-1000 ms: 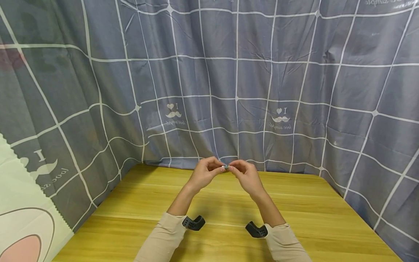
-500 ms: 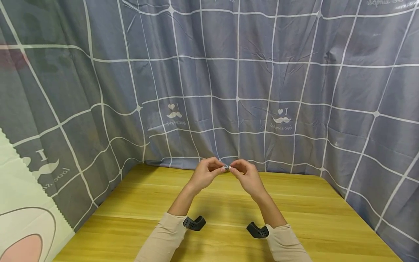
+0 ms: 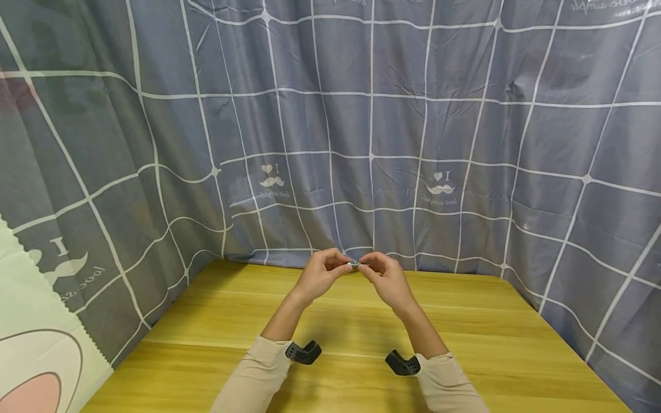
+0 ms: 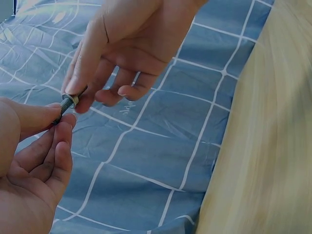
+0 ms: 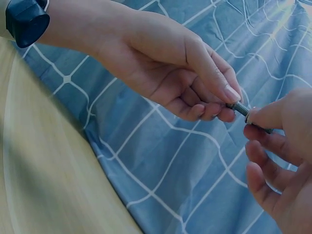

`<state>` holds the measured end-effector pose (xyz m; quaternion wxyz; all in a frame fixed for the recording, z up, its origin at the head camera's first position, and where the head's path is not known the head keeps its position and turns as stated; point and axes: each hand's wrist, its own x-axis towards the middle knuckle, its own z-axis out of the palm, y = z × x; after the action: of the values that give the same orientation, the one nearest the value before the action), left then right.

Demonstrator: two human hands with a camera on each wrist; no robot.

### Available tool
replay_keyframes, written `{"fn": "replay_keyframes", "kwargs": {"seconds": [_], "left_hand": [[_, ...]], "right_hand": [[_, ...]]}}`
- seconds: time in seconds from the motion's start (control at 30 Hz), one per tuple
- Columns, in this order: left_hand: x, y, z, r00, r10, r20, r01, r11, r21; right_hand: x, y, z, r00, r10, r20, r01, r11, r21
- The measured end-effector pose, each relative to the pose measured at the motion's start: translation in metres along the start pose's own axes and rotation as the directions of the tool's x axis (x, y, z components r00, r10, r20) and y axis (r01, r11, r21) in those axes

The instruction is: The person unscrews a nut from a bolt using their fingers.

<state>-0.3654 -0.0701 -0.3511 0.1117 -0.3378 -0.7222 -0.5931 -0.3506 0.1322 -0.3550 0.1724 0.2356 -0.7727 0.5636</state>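
Note:
Above the far part of the table, a small metal bolt (image 3: pixel 354 264) bridges the fingertips of both hands. My left hand (image 3: pixel 318 275) pinches one end of it between thumb and fingers, covering that end. In the right wrist view, the bolt's grey thread (image 5: pixel 240 108) shows between the hands. My right hand (image 3: pixel 387 280) pinches a shiny ring-like nut (image 4: pixel 71 99) that sits around the thread. Past the right thumb, the bolt's other end pokes out. The remaining right fingers curve loosely below, touching nothing in the left wrist view.
The wood-grain table (image 3: pixel 341 332) lies below the forearms. A grey-blue curtain with white grid lines (image 3: pixel 356 126) hangs behind and on both sides. A pale cloth (image 3: pixel 31 310) hangs at the left. Each wrist carries a black mount (image 3: pixel 304 352).
Both hands stay at nearly the same spot. The right fingertips have shifted slightly on the nut, and the bolt's right end now shows past them. The head view has swayed a little.

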Motion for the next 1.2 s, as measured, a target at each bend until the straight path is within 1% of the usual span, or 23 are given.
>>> {"fn": "replay_keyframes", "kwargs": {"seconds": [0.23,0.37,0.5,0.63,0.77,0.9,1.03,1.2], "left_hand": [[-0.0008,-0.0013,-0.0013,1.000,-0.008,-0.001,0.008,1.000,-0.009],[-0.0011,-0.0011,-0.0008,1.000,-0.008,0.000,0.008,1.000,-0.007],[-0.0012,0.0006,0.0002,1.000,-0.009,0.001,0.009,1.000,-0.005],[-0.0009,0.0018,0.0009,1.000,-0.015,0.002,0.015,1.000,-0.007],[-0.0013,0.0016,0.0010,1.000,-0.013,0.003,0.013,1.000,-0.001],[-0.0010,-0.0007,0.0007,1.000,-0.005,0.003,0.005,1.000,0.005],[-0.0006,-0.0034,0.0000,1.000,-0.006,0.004,0.006,1.000,0.005],[-0.0003,-0.0039,-0.0011,1.000,0.001,0.007,-0.001,1.000,0.001]], "right_hand": [[-0.0009,0.0009,0.0017,0.999,0.008,0.043,-0.008,1.000,0.001],[-0.0016,0.0017,0.0025,0.999,-0.010,0.032,0.011,1.000,-0.019],[-0.0024,0.0008,0.0022,0.999,-0.029,0.028,0.029,1.000,-0.011],[-0.0029,0.0014,0.0014,0.999,-0.014,0.033,0.014,1.000,-0.009],[-0.0026,0.0027,0.0011,1.000,-0.001,0.005,0.001,1.000,-0.019],[-0.0020,0.0031,0.0007,0.999,-0.032,-0.023,0.032,0.999,-0.006],[-0.0018,0.0031,0.0000,0.998,-0.061,-0.008,0.061,0.998,-0.005],[-0.0005,0.0028,0.0002,0.999,-0.037,0.008,0.037,0.999,-0.034]]}}
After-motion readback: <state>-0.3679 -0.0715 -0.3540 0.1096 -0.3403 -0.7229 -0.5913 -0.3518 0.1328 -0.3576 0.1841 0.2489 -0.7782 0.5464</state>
